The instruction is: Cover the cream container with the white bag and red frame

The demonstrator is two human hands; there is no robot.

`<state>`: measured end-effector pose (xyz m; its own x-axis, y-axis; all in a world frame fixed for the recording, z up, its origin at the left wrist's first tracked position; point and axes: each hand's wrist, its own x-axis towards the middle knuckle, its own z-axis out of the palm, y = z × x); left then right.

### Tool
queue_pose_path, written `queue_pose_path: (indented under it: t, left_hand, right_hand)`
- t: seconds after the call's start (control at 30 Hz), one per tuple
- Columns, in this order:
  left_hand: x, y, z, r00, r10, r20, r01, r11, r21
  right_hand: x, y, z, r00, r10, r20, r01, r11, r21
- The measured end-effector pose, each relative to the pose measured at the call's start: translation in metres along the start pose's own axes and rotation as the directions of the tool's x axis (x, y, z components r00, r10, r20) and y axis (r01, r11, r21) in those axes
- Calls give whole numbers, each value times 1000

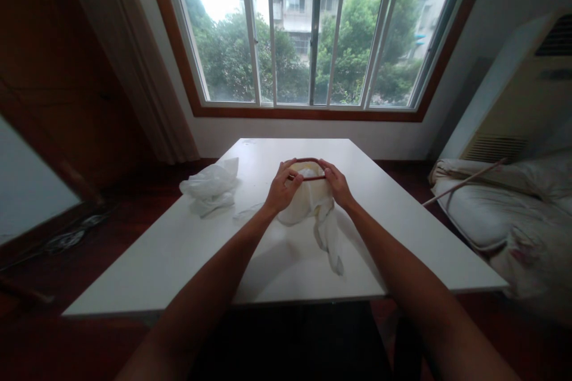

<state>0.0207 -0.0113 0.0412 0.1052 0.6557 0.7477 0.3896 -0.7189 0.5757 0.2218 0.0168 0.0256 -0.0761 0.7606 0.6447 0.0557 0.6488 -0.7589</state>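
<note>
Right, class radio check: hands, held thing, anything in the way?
Left hand, right hand gripping red-brown rim. Pale material hanging below. Crumpled white plastic on table, off left, apparently not blocking.

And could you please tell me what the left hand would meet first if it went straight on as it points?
The left hand would first meet the reddish-brown rim, which it is holding; whether it would then touch the white table or pass above it is unclear.
</note>
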Motion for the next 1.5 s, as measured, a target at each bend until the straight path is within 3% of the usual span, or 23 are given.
queue_pose_path:
  t: [0.47,0.7,0.93,1.17,1.5]
  left_hand:
    - [2,2,-1,1000,21,-6,-22,1000,-15]
    - [4,5,-3,1000,1,-5,-2,999,-50]
    - [3,4,-6,998,60,-14,-60,997,-51]
    - [9,9,-19,994,95,-56,-102,982,-156]
    - [10,2,-24,997,80,7,-74,950,-304]
  right_hand:
    - [-1,-5,2,1000,-2,11,1,996,85]
    - [-1,-16,1,999,-30,-11,30,999,31]
    - [1,-17,-2,996,-86,6,86,996,-24]
    - [9,-16,-14,993,-114,-26,111,989,-100]
    - [12,-20,-18,978,-208,-11,206,974,-93]
